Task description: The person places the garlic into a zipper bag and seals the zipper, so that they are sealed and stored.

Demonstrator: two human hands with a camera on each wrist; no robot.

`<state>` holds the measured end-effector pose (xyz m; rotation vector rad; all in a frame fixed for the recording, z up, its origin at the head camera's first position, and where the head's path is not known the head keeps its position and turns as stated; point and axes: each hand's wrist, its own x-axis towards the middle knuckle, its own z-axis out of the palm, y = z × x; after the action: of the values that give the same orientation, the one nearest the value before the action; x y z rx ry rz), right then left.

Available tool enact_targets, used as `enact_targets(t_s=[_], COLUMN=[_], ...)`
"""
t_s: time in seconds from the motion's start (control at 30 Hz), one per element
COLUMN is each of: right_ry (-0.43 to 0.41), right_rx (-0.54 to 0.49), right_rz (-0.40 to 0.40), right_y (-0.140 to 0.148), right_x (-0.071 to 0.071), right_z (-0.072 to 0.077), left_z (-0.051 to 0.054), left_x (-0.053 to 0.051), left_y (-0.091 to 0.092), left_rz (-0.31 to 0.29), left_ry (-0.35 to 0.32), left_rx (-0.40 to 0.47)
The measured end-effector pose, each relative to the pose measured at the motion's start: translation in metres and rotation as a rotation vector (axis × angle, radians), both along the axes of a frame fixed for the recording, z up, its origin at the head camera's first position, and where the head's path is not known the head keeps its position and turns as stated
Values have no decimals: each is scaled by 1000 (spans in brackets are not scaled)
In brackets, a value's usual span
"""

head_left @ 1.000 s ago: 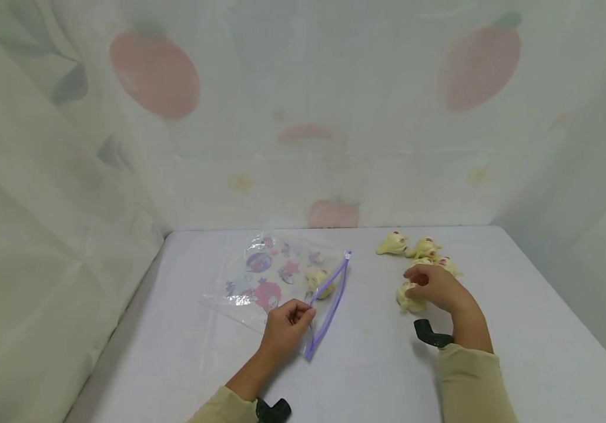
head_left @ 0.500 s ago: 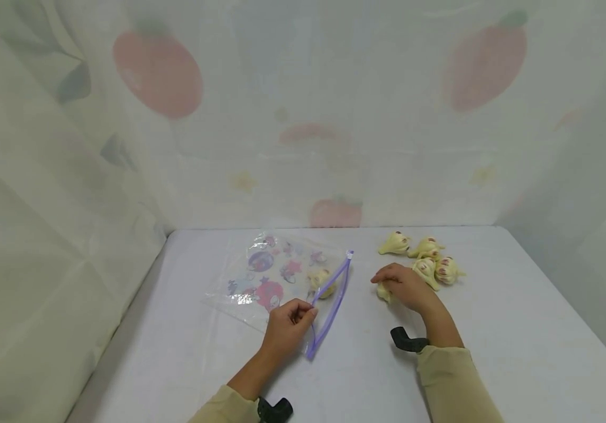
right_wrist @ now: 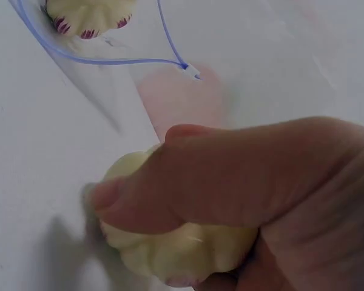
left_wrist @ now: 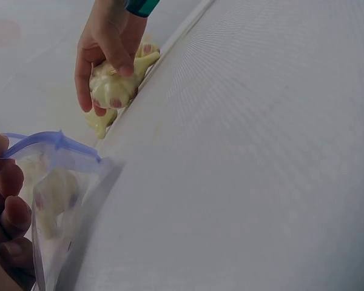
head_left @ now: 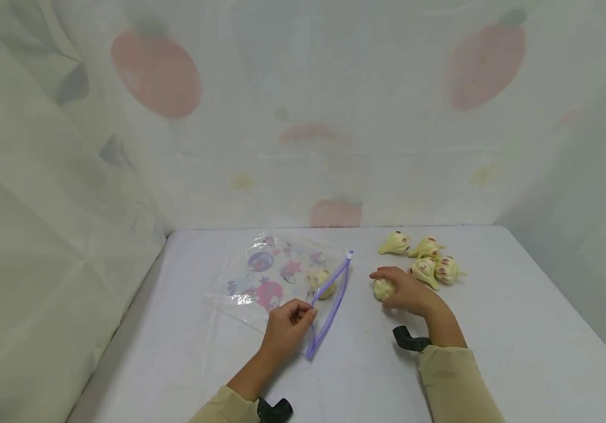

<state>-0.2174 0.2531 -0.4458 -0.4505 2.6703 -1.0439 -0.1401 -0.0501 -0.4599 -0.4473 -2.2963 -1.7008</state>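
Observation:
A clear zip bag [head_left: 250, 296] with cartoon prints lies flat, its purple zip edge [head_left: 329, 329] facing right and parted. One garlic bulb [head_left: 320, 282] shows inside it, near the mouth. My left hand [head_left: 283, 330] pinches the near side of that mouth. To the right of the bag, my right hand [head_left: 414, 295] grips another garlic bulb [head_left: 384, 289] low over the table. In the right wrist view the thumb lies across this pale bulb [right_wrist: 182, 254]; the other fingers are mostly hidden.
Several more garlic bulbs [head_left: 424, 270] lie in a loose group behind and right of my right hand. The white table [head_left: 355, 376] ends at a printed curtain [head_left: 260, 147] at the back, with more cloth on both sides.
My right hand has moved left from the group with a garlic bulb, then turned so that more of the bulb shows. My left hand keeps its place on the bag.

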Motion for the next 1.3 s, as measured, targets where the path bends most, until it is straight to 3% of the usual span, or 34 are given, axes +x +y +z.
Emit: enact_targets(t_s=[0.13, 0.3, 0.37, 0.7, 0.97, 1.2, 1.3], right_ry=[19, 130, 139, -19, 78, 48, 51], right_rx=[-26, -86, -117, -305, -221, -197, -193], right_rz=[-26, -30, -38, -30, -71, -172, -179], right_y=[2, 5, 5, 2, 2, 1, 1], right_x=[1, 1, 1, 1, 1, 2, 1], right_z=[-1, -2, -2, 4, 3, 5, 6], left_z=[-2, -2, -2, -6, -6, -5, -5], left_x=[-1, -1, 0, -2, -3, -2, -2], left_y=[0, 1, 0, 0, 0, 1, 0], left_rz=[8, 8, 4, 14, 14, 18, 16], left_ry=[-4, -9, -15, -14, -14, -5, -5], left_rx=[-4, -7, -6, -12, -7, -17, -16])
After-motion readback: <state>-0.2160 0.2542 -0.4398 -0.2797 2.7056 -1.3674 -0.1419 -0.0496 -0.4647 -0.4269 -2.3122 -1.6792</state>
